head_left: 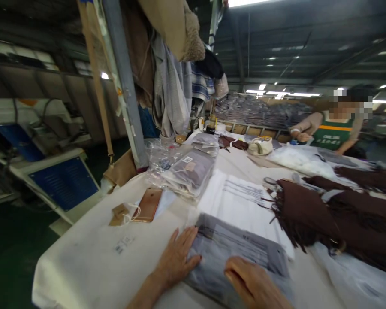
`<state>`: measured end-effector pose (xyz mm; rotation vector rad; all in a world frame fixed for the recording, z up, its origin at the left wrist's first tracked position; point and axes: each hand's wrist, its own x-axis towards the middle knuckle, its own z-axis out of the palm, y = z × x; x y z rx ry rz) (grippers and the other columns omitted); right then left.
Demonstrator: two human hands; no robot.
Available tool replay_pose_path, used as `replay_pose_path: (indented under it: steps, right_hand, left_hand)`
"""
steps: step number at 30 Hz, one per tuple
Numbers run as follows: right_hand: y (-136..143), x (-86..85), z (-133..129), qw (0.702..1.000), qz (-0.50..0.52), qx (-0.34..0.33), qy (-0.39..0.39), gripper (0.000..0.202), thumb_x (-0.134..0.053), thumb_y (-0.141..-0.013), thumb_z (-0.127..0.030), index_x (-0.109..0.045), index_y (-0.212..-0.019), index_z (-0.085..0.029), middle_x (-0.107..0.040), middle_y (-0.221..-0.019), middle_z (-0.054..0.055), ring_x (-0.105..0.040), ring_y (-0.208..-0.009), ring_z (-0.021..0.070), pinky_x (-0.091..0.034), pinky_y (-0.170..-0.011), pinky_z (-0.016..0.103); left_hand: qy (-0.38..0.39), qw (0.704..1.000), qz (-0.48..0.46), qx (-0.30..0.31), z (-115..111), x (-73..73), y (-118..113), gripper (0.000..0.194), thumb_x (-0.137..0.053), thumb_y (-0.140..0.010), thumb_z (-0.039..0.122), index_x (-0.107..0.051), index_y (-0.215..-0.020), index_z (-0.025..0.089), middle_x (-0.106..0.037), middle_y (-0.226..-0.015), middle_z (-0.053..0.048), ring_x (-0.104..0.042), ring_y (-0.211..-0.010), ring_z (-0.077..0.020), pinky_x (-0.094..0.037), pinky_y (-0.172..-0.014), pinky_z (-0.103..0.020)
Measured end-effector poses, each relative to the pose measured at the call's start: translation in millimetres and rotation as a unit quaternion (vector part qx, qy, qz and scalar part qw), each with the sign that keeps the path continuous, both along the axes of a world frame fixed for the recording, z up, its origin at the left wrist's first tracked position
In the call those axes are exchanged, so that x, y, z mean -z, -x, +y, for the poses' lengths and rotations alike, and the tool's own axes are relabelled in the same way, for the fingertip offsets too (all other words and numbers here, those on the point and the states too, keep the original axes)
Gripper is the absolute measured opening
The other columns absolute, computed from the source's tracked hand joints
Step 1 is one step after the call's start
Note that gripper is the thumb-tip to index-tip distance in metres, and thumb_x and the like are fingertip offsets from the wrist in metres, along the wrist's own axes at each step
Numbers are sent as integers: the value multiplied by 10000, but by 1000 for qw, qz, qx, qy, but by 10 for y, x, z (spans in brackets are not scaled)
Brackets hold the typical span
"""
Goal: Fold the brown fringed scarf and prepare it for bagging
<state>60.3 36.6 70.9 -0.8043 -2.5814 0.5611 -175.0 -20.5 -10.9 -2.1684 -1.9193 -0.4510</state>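
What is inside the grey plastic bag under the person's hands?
The grey bag shows folded grey fabric through the film, with printed lines near its top. The left hand and right hand press on it; what lies beneath them is hidden.

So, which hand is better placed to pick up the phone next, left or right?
Probably the left hand. It lies flat on the near left edge of the grey bag, on the side of the phone. The right hand rests further right on the bag.
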Motion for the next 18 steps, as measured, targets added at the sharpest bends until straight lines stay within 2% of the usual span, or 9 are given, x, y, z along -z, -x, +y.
replay_pose_path:
  steps: [1, 3, 6, 8, 10, 12, 13, 15, 18]
  right_hand:
    - [188, -107, 94, 995, -87, -42, -21, 210, -437, -885, -234, -603, -758, -216, -653, -716, -19, -603, -651, 125, -454, -604, 241]
    - [551, -228, 262, 980, -185, -55, -47, 208, -440, -851, -152, -627, -780, -208, -688, -780, 4, -634, -748, 149, -454, -678, 253]
    - [952, -212, 452, 970, -237, -32, -48, 149, -540, -745, -131, -659, -687, -198, -705, -750, 36, -653, -760, 190, -457, -673, 270]
    - [1070, -174, 565, 964, -263, 1, -41, 35, -631, -651, -184, -665, -644, -184, -702, -720, 67, -658, -721, 225, -457, -609, 282]
    - [1061, -182, 696, 958, -278, 52, -36, 171, -703, -576, -291, -676, -680, -159, -700, -739, 112, -659, -716, 266, -454, -568, 303]
    - [941, -230, 830, 952, -287, 103, -29, 328, -720, -553, -418, -677, -722, -140, -695, -759, 142, -659, -720, 288, -455, -555, 321]
    - [847, -252, 879, 949, -288, 124, -26, 357, -699, -580, -462, -674, -733, -141, -693, -760, 141, -659, -722, 285, -459, -559, 325]
    - [613, -250, 895, 944, -289, 158, -29, 322, -590, -718, -460, -667, -772, -152, -691, -767, 123, -658, -733, 265, -472, -599, 339]
    - [223, -59, 648, 955, -230, 169, -84, 319, -374, -884, -360, -643, -940, -198, -682, -908, 102, -644, -863, 237, -487, -759, 382]
  left_hand:
    - [-5, 1000, -6, 3, -10, 13, -4, 676, -313, -921, 501, 32, -1419, 202, -363, -1427, -69, -374, -1303, -202, -362, -1043, -470]
    - [-14, 1000, -16, 7, -18, 30, -5, 713, -310, -921, 504, 121, -1403, 202, -358, -1430, -73, -373, -1304, -206, -355, -1045, -479]
    - [-17, 999, -29, 5, -13, 31, -5, 741, -323, -912, 519, 138, -1399, 205, -358, -1433, -70, -368, -1306, -208, -345, -1054, -471]
    - [-12, 999, -34, 6, -11, 22, -7, 731, -331, -908, 526, 96, -1410, 210, -352, -1439, -64, -358, -1312, -205, -331, -1066, -462]
    - [-4, 999, -39, 8, -13, 7, -9, 697, -336, -906, 525, 21, -1422, 222, -337, -1447, -60, -347, -1319, -205, -316, -1077, -460]
    - [10, 999, -46, 11, -21, -16, -8, 658, -340, -904, 528, -70, -1426, 234, -326, -1453, -59, -340, -1323, -209, -314, -1079, -468]
    - [18, 999, -50, 12, -27, -31, -7, 640, -338, -903, 529, -112, -1424, 235, -322, -1455, -62, -337, -1325, -213, -316, -1077, -478]
    - [34, 998, -58, 12, -40, -63, -4, 611, -326, -907, 526, -171, -1416, 227, -321, -1453, -67, -334, -1326, -220, -322, -1071, -501]
    - [34, 998, -59, 11, -43, -85, 3, 588, -317, -915, 512, -190, -1413, 226, -330, -1447, -63, -344, -1321, -217, -334, -1066, -501]
